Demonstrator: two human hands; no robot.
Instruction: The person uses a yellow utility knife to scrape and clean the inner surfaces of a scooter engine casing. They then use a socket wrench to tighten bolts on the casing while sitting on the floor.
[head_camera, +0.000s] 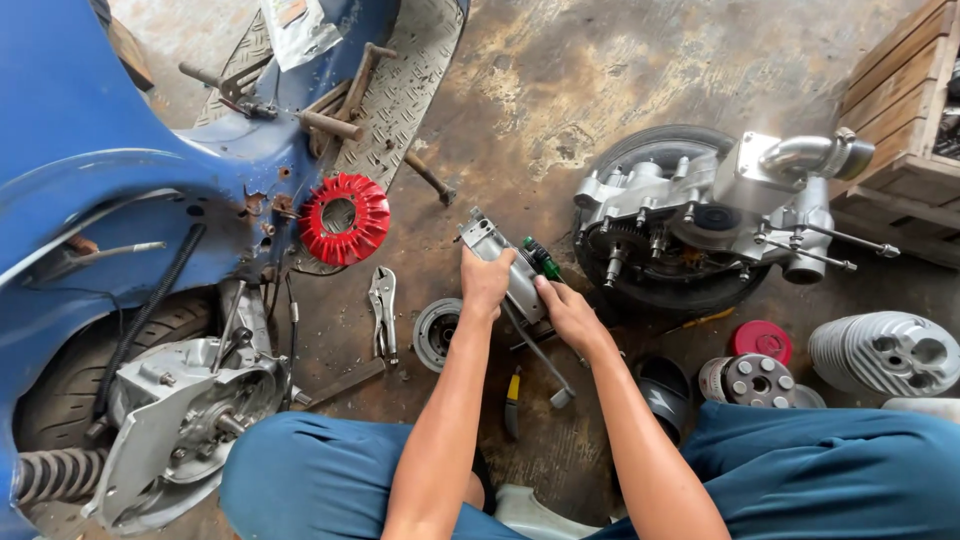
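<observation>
Blue trousers (330, 470) over both knees fill the bottom of the view, with the two forearms reaching forward between them. Left hand (486, 283) is clenched around the upper half of a grey metal casing (500, 255), held clear of the concrete floor (600, 90). Right hand (567, 312) grips the lower end of the same casing; a green-handled tool (541, 259) lies against its fingers, though whether they hold it cannot be told. A thin rod (540, 358) with a small foot hangs from the casing's underside.

Handling, as judged: the casing is cast metal, so rigid and fairly heavy for its size, with hard edges and probably an oily film. Grip the flat side walls with both hands, as shown; avoid lifting by the rod, which may bend or swing.

Nearby on the floor: locking pliers (382, 305), a round pulley (437, 332) just left of the hands, a red fan wheel (345, 218) beside the blue scooter body (90, 150), and an engine block (700, 215) resting on a tyre to the right.
</observation>
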